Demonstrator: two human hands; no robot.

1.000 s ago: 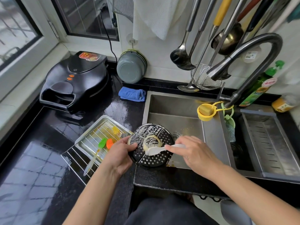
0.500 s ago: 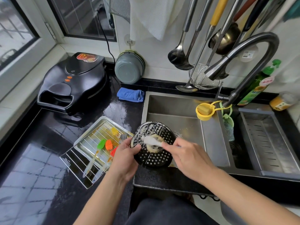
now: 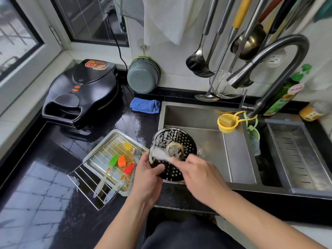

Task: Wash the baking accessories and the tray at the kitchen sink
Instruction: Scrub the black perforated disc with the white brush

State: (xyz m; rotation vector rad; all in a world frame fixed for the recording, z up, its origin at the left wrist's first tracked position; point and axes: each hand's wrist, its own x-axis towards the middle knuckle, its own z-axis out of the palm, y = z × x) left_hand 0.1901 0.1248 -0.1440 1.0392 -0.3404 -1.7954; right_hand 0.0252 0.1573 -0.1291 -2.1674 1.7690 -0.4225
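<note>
While I held the perforated black disc (image 3: 177, 151) over the sink (image 3: 195, 115) near its left front corner, my left hand (image 3: 146, 174) gripped its lower left rim. Its face tilted up toward me. My right hand (image 3: 199, 174) curled around the white brush (image 3: 159, 153), whose long axis ran toward the upper left; short overlapping strokes were advisable.

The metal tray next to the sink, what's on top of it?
A wire rack lies across the metal tray, with colourful silicone brushes on it. The left hand hides the tray's near right corner.
</note>
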